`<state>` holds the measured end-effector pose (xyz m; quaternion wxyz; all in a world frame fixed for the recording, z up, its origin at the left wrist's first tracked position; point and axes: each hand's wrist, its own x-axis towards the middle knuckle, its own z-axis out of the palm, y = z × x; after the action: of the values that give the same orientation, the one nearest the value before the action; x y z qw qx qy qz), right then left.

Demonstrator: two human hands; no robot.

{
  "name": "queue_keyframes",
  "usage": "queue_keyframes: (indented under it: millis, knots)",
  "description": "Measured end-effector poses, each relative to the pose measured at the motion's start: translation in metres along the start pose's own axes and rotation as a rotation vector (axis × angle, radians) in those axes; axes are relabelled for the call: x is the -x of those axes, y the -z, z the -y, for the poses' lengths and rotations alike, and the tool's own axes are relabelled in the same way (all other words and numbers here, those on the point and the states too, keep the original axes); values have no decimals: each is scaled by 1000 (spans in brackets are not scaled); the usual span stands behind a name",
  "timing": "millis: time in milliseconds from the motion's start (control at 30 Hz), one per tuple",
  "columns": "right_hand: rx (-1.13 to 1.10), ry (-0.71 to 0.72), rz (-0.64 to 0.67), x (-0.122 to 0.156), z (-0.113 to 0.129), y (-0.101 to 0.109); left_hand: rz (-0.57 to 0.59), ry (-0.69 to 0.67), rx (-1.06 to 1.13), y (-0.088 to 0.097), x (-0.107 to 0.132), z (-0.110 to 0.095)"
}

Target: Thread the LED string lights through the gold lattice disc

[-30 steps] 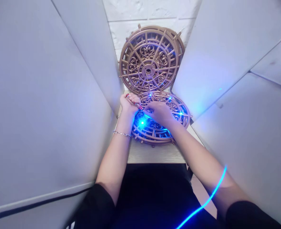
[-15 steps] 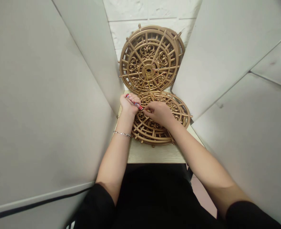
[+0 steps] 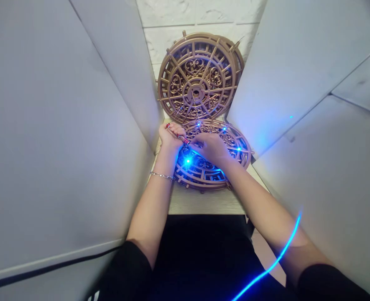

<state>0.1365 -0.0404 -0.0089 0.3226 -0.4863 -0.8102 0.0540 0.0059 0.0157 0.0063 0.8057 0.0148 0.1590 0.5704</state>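
My left hand (image 3: 173,136) is closed round a slim red stick (image 3: 182,139) with blue and white marks, which looks like batteries set end to end. Its lower end points at my right hand (image 3: 210,146), whose thumb and fingers pinch together at that end. What the right fingertips hold is too small to make out. Below both hands lies a round gold openwork disc (image 3: 200,180), flat on others like it. Blue lights (image 3: 188,161) glow on it, the brightest just below my left hand. A thin wire runs up towards the upright disc.
More gold openwork discs (image 3: 195,67) lean against the white brick wall (image 3: 169,11). Grey-white panels (image 3: 62,138) rise close on the left and right (image 3: 335,175). The pale board (image 3: 203,202) ends near my body. A blue light streak (image 3: 279,258) crosses the lower right.
Blue lights have come on at the lower disc, casting a blue glow on the right panel. A blue streak has appeared at lower right. Both hands stay almost where they were.
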Motion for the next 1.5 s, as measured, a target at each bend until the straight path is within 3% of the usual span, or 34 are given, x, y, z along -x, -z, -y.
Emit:
queue_keyframes:
  millis: [367,1500]
  knots:
    - [36,42,-10,1,-1,0,-5,-19,-5,0,0,0]
    - [-117,-44,-36,-1,3,1,19,-54,14,3,-2,-2]
